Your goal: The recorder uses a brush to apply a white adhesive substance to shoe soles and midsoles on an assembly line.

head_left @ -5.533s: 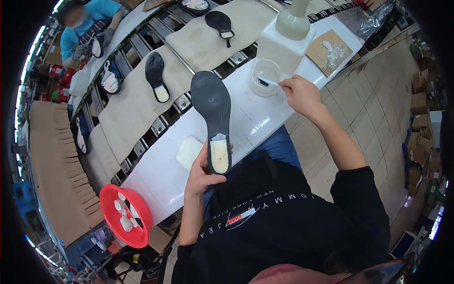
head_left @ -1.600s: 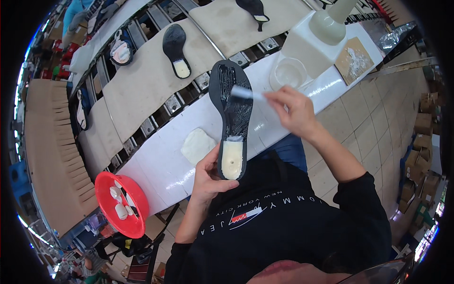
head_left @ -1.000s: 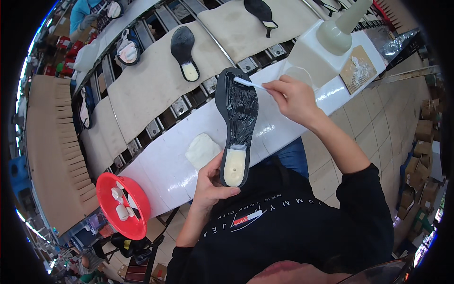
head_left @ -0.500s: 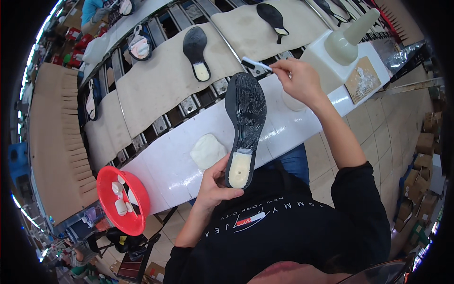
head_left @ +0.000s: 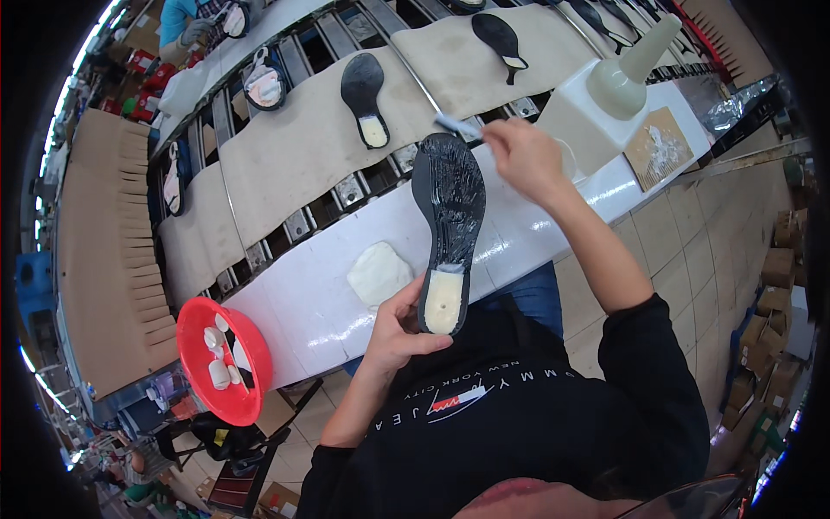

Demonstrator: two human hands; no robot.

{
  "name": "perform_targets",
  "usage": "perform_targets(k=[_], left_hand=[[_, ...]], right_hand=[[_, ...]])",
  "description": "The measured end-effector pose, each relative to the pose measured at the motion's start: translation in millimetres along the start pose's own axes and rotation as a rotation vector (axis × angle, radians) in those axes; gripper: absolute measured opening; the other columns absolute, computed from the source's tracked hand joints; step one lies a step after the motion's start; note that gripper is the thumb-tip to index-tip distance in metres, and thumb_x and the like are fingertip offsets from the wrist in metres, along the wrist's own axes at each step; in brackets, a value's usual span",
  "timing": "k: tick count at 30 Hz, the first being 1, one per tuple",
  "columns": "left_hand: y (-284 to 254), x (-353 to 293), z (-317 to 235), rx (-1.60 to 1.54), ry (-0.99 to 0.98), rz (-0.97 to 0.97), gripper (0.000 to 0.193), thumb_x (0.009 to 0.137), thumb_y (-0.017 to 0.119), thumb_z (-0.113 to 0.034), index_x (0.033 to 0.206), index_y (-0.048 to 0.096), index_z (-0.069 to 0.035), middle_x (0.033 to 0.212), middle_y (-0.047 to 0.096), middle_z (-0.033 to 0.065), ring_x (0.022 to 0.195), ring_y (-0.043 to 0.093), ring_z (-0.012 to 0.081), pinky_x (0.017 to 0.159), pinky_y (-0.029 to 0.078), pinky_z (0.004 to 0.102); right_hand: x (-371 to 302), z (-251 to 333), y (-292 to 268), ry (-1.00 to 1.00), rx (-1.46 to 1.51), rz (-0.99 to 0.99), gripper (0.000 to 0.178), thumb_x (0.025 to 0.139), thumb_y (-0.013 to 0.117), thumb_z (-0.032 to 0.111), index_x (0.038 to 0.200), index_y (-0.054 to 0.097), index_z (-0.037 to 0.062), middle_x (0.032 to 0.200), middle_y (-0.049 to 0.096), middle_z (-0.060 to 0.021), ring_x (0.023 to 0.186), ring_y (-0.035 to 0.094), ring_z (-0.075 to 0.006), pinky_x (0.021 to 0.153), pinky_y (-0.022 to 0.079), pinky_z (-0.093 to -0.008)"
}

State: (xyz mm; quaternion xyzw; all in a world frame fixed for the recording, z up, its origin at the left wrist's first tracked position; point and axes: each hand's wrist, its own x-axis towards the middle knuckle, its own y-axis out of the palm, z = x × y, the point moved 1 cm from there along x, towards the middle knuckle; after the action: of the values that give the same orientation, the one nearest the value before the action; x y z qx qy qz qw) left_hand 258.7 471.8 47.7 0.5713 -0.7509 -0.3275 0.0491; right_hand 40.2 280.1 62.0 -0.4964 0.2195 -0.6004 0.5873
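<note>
My left hand [head_left: 393, 337] grips the heel end of a black shoe sole [head_left: 451, 186], with the thumb along its edge. The sole is tilted toe-up over the white table. Its front looks wet and glossy with streaks, and a cream inset with a small hole fills the heel. Close to the toe, my right hand [head_left: 526, 160] pinches the handle of a small brush [head_left: 458, 126]. The brush is blurred, and I cannot tell whether its head touches the sole. A white cloth-like pad [head_left: 379, 274] lies on the table beside the left hand.
Beyond the table [head_left: 298, 333] runs a roller conveyor with beige mats [head_left: 303, 143] and several shoe soles [head_left: 363, 91]. A white container [head_left: 596, 104] with a pale green nozzle stands right, near smeared cardboard [head_left: 659, 149]. A red basin [head_left: 261, 355] holds white pieces. Far left, a person's gloved hand [head_left: 197, 33] shows.
My right hand has moved a little left and down with the brush, which is now blurred. The left hand has raised the heel end slightly. Soles on the conveyor have shifted slightly right in view.
</note>
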Motion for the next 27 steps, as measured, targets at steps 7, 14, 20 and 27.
perform_targets(k=[7, 14, 20, 27], left_hand=[[0.7, -2.0, 4.6, -0.008, 0.006, 0.004, 0.093, 0.053, 0.078, -0.001, 0.137, 0.04, 0.009, 0.124, 0.058, 0.0124, 0.114, 0.057, 0.0205, 0.103, 0.04, 0.0321], [-7.4, -5.2, 6.8, 0.005, 0.026, 0.087, 0.092, 0.063, 0.078, 0.005, 0.143, 0.033, 0.006, 0.129, 0.054, 0.009, 0.116, 0.054, 0.0166, 0.1, 0.041, 0.0317], [-6.1, -1.4, 6.5, -0.009, 0.038, 0.093, 0.092, 0.064, 0.078, 0.005, 0.144, 0.034, 0.004, 0.129, 0.054, 0.008, 0.117, 0.053, 0.0163, 0.099, 0.042, 0.0315], [-7.6, 0.2, 10.1, 0.035, 0.024, 0.12, 0.093, 0.064, 0.078, 0.005, 0.145, 0.032, 0.003, 0.13, 0.053, 0.0066, 0.117, 0.052, 0.0152, 0.099, 0.041, 0.031]], right_hand=[[-24.2, -3.8, -4.4, -0.041, 0.041, -0.021, 0.013, 0.087, 0.061, 0.021, 0.092, 0.071, 0.0147, 0.083, 0.065, -0.0075, 0.073, 0.064, -0.0304, 0.063, 0.05, -0.043], [-26.5, 8.9, -19.1, 0.03, 0.121, 0.049, 0.013, 0.086, 0.061, 0.019, 0.093, 0.071, 0.0148, 0.082, 0.064, -0.0073, 0.077, 0.065, -0.0286, 0.064, 0.049, -0.0417], [-12.2, 8.8, -19.6, -0.021, -0.085, -0.036, 0.013, 0.086, 0.064, 0.017, 0.096, 0.072, 0.0155, 0.08, 0.061, -0.0058, 0.071, 0.063, -0.0268, 0.06, 0.048, -0.0382], [-15.7, 47.9, 11.3, -0.231, -0.086, 0.049, 0.009, 0.083, 0.065, 0.018, 0.09, 0.071, 0.0165, 0.08, 0.058, -0.0057, 0.07, 0.063, -0.0284, 0.06, 0.049, -0.0402]])
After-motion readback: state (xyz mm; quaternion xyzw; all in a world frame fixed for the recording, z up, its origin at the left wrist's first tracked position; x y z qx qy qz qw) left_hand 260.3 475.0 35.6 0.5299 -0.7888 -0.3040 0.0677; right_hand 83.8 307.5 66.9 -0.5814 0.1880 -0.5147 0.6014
